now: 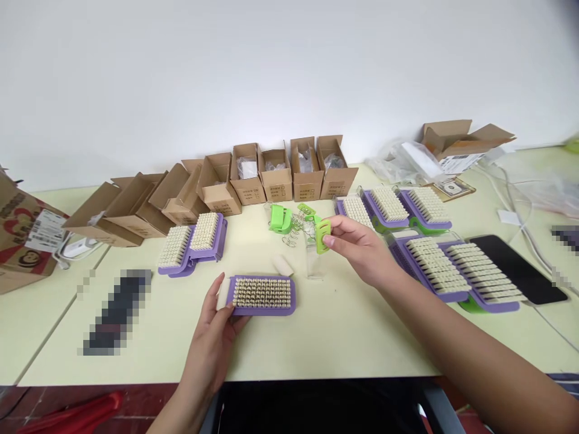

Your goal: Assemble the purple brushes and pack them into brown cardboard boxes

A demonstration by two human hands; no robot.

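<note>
1. I log a printed cardboard carton [27, 235] at the far left, tilted against the edge of the pale green surface [325, 343].
2. Behind it, I count a long row of small open cardboard boxes [275, 175] along the back of the surface; several hold clear plastic bags.
3. Next, a joined pair of purple brushes [192, 247] with pale bristles. Near it lies a dark object [115, 313], too blurred for me to name.
4. My left hand [212, 325] is closed on a purple bristle brush [262, 295], thumb on top and fingers underneath, at the brush's left end.
5. A pale rounded block [283, 264] lies on the surface just beyond that brush.
6. At centre: green plastic parts [280, 219], coiled metal springs [293, 234] and a clear plastic container [314, 259].
7. My right hand [362, 250] pinches a green plastic piece [322, 236] above the surface, just beside the clear plastic container and well apart from my left hand.
8. To the right are four purple brushes [407, 232] with green parts, then a black tablet [515, 268].
9. At the far back right, an open cardboard box [465, 141].
</note>
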